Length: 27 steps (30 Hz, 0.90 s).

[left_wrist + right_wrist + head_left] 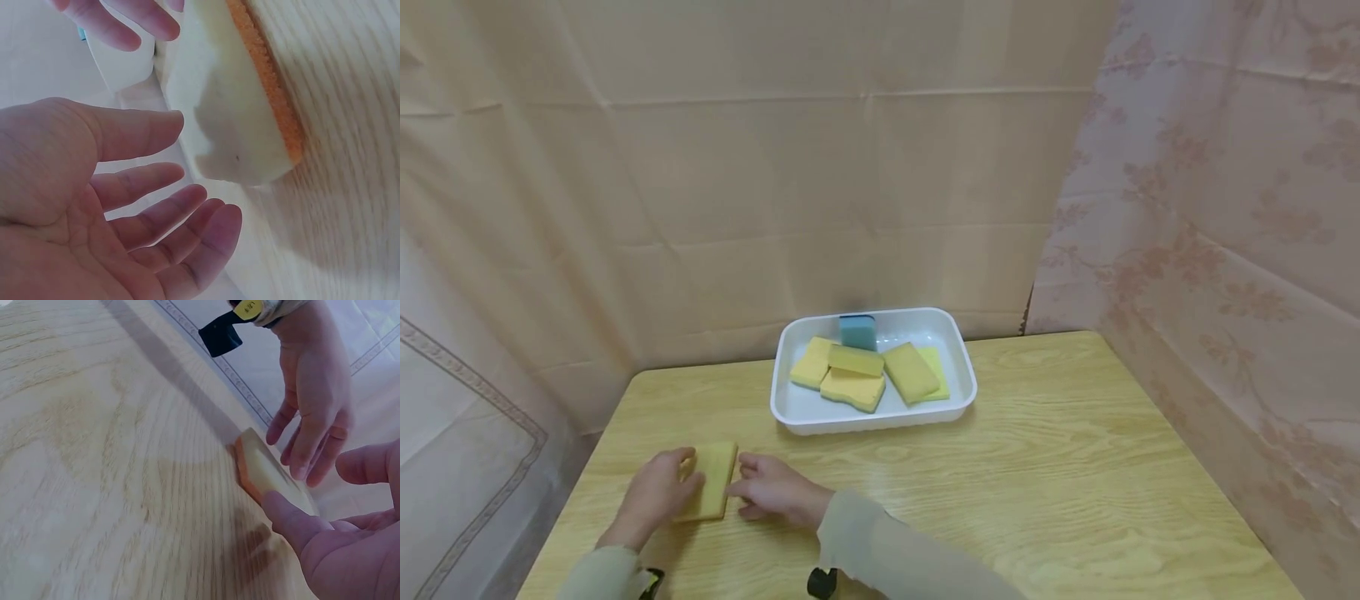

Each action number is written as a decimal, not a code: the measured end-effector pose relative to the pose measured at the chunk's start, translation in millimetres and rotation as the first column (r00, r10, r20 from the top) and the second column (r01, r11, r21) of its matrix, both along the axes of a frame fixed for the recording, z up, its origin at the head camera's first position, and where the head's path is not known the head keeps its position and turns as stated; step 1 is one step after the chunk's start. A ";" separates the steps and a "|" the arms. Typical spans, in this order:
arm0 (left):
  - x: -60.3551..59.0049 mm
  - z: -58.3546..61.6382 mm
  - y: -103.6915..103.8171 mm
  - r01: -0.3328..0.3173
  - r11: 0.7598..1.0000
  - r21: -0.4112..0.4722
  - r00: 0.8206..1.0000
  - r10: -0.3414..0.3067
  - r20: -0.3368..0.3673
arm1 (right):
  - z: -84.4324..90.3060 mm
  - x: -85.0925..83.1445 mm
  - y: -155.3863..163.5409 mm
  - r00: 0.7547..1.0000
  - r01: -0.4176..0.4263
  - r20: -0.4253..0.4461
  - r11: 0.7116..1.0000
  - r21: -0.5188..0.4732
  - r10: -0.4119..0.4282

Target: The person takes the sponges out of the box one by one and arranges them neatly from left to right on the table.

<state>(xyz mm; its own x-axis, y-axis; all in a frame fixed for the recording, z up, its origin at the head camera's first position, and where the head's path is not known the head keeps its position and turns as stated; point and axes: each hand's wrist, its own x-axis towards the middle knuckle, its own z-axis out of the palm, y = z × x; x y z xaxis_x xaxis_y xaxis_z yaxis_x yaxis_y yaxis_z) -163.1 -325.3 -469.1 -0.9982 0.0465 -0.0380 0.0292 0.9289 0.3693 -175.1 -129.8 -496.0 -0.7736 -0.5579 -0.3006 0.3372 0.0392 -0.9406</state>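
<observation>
Pale wood-grain desk (1075, 467) walled by creased beige drapes, your left hand (655, 493) and right hand (775, 487) – fingers loose, apart – flanking a flat yellow sponge (709, 482) near the front left corner, white tray (958, 367) of soft sponges at the back edge.

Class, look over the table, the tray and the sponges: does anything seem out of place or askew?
One yellow sponge lies on the table between the left hand and right hand, apart from the others. In the white tray, the yellow sponges overlap at angles, and the blue sponge stands on edge against the far wall.
</observation>
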 end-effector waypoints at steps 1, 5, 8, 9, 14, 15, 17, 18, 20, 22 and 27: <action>0.0 0.4 -0.6 0.001 1.000 -0.001 1.000 -0.001 0.001 | 0.5 -0.2 1.0 1.000 0.003 -0.003 1.000 0.001 -0.003; -0.1 2.9 0.4 0.013 1.000 -0.002 1.000 -0.013 0.003 | 2.7 -1.5 9.5 1.000 -0.024 -0.010 1.000 0.007 0.025; -2.0 9.1 6.8 0.028 1.000 0.004 1.000 -0.028 -0.004 | 8.3 -4.5 20.7 0.998 -0.052 -0.043 0.998 0.028 0.053; -2.9 12.1 9.8 0.036 0.999 0.006 0.999 -0.036 -0.009 | 11.1 -6.2 24.9 0.997 -0.057 -0.057 0.998 0.035 0.059; -9.3 28.8 29.1 0.086 0.996 0.006 0.995 -0.085 -0.052 | 27.2 -17.3 46.3 0.989 -0.062 -0.128 0.997 0.050 0.068; -11.2 32.1 33.8 0.099 0.995 0.007 0.993 -0.098 -0.063 | 30.4 -20.0 50.9 0.989 -0.060 -0.132 0.997 0.047 0.066; -15.4 38.6 43.5 0.124 0.992 0.006 0.989 -0.124 -0.082 | 36.3 -25.7 59.8 0.988 -0.050 -0.145 0.998 0.038 0.055; -18.0 42.1 48.7 0.139 0.990 0.006 0.986 -0.138 -0.092 | 39.4 -28.7 64.1 0.987 -0.038 -0.157 0.998 0.039 0.044; -23.4 48.8 59.4 0.162 0.987 0.003 0.981 -0.161 -0.104 | 45.0 -36.0 72.6 0.982 -0.011 -0.187 0.999 0.036 0.017; -29.1 55.0 70.2 0.179 0.984 -0.001 0.978 -0.178 -0.111 | 50.5 -44.1 81.5 0.975 0.025 -0.220 0.999 0.034 -0.017; -46.5 65.3 93.2 0.209 0.978 0.005 0.971 -0.207 -0.115 | 63.5 -67.6 107.1 0.962 0.090 -0.263 0.993 0.077 -0.067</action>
<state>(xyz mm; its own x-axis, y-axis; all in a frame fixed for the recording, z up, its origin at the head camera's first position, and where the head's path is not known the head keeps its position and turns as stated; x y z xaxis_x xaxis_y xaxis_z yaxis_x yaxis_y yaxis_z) -209.6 -232.1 -403.8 -0.9642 0.2535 0.0772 0.2639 0.8915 0.3682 -242.7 -22.7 -432.5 -0.8719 -0.4724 -0.1287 0.0875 0.1083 -0.9903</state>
